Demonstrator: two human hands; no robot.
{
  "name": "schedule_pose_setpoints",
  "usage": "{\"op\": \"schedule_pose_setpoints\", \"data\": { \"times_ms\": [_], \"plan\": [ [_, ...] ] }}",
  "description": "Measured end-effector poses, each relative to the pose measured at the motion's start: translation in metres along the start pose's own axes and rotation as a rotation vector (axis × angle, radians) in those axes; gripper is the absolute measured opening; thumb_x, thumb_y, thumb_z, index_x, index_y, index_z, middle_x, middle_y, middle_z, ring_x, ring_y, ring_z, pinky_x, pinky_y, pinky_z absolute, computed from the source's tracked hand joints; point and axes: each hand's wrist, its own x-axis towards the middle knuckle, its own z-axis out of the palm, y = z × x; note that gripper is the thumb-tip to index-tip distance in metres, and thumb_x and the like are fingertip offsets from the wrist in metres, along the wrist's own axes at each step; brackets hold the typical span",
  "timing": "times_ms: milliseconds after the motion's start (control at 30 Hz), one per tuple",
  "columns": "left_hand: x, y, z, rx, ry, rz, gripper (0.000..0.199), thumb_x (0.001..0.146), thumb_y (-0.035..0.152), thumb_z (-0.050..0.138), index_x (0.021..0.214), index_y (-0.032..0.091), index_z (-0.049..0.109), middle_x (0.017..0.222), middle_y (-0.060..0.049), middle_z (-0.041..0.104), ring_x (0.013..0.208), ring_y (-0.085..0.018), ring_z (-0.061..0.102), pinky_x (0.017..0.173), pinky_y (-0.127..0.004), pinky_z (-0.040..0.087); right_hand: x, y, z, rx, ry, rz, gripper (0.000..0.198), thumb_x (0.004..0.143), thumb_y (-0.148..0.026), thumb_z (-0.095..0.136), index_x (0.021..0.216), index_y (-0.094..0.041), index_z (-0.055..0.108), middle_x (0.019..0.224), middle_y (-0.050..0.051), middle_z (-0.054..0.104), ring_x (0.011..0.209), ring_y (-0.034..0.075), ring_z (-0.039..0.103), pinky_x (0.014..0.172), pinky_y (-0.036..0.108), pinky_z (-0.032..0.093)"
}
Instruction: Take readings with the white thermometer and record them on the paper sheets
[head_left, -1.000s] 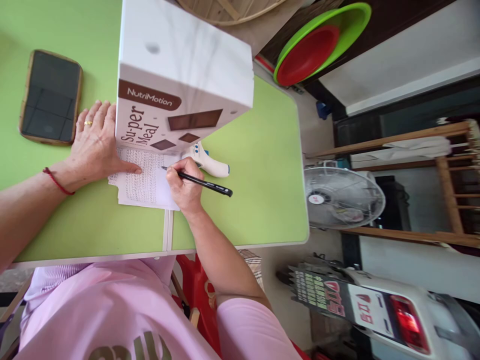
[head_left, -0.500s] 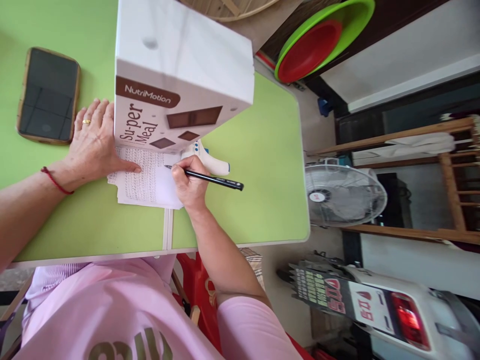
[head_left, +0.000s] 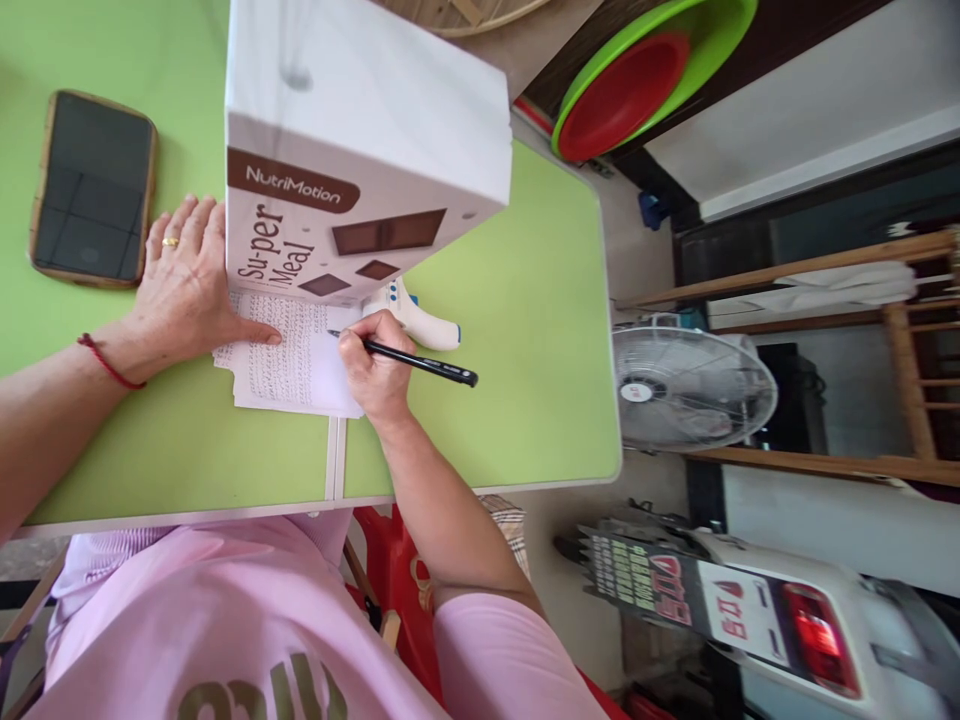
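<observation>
My right hand (head_left: pixel 377 368) grips a black pen (head_left: pixel 431 364), its tip touching the handwritten paper (head_left: pixel 277 375). Lines of writing cover the left and middle of the sheet; the part beside my right hand is blank. My left hand (head_left: pixel 187 285) lies flat with fingers spread, its thumb on the paper's left edge. A white NutriMotion box (head_left: pixel 300 235) stands against the paper's far side and hides part of it. Behind my right hand lies a white handheld device (head_left: pixel 424 326) with blue buttons, partly covered by the box.
A phone in a brown case (head_left: pixel 94 190) lies left of my left hand on the green table (head_left: pixel 525 400). Past the table's right edge stand a fan (head_left: pixel 690 390) and a white scooter (head_left: pixel 780 600). Green and red basins (head_left: pixel 630 95) are at the back.
My right hand and the pen have shifted very slightly to the left along the paper. My left hand stays in place on the sheet.
</observation>
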Motion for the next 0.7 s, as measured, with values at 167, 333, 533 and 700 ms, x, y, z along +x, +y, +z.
{"op": "schedule_pose_setpoints", "data": {
  "times_ms": [167, 333, 533, 700],
  "plan": [
    [-0.0007, -0.0042, 0.0009, -0.020, 0.016, 0.017, 0.143, 0.060, 0.085, 0.080, 0.175, 0.027, 0.019, 0.179, -0.005, 0.029, 0.169, -0.046, 0.009, 0.141, -0.058, 0.000, 0.0003, -0.0004, -0.0002, 0.001, -0.002, 0.005, 0.017, 0.087, -0.031, 0.055, 0.073, -0.027, 0.046, 0.060, -0.006, 0.049, 0.054, 0.012, 0.044, 0.053, 0.027, 0.044],
    [-0.0004, -0.0033, 0.0010, -0.008, 0.020, 0.009, 0.143, 0.060, 0.084, 0.081, 0.176, 0.027, 0.020, 0.178, -0.006, 0.031, 0.168, -0.048, 0.011, 0.141, -0.061, 0.002, -0.0010, 0.0014, -0.0011, 0.044, 0.016, 0.031, 0.017, 0.089, -0.031, 0.055, 0.076, -0.027, 0.046, 0.063, -0.006, 0.051, 0.056, 0.012, 0.046, 0.053, 0.027, 0.046],
    [0.0001, -0.0022, 0.0008, -0.013, 0.019, 0.010, 0.140, 0.062, 0.087, 0.078, 0.175, 0.027, 0.021, 0.178, -0.007, 0.030, 0.169, -0.048, 0.010, 0.141, -0.061, 0.002, -0.0011, 0.0012, -0.0006, 0.051, -0.027, 0.081, 0.020, 0.090, -0.036, 0.056, 0.075, -0.027, 0.047, 0.062, -0.006, 0.052, 0.056, 0.012, 0.047, 0.054, 0.027, 0.048],
    [0.0008, -0.0049, 0.0017, 0.002, 0.008, 0.005, 0.141, 0.060, 0.089, 0.078, 0.173, 0.023, 0.024, 0.179, -0.010, 0.029, 0.169, -0.048, 0.009, 0.141, -0.060, 0.001, -0.0006, 0.0007, -0.0005, 0.041, -0.039, 0.063, 0.022, 0.091, -0.037, 0.058, 0.075, -0.027, 0.048, 0.062, -0.006, 0.052, 0.056, 0.012, 0.048, 0.054, 0.027, 0.048]
  ]
}}
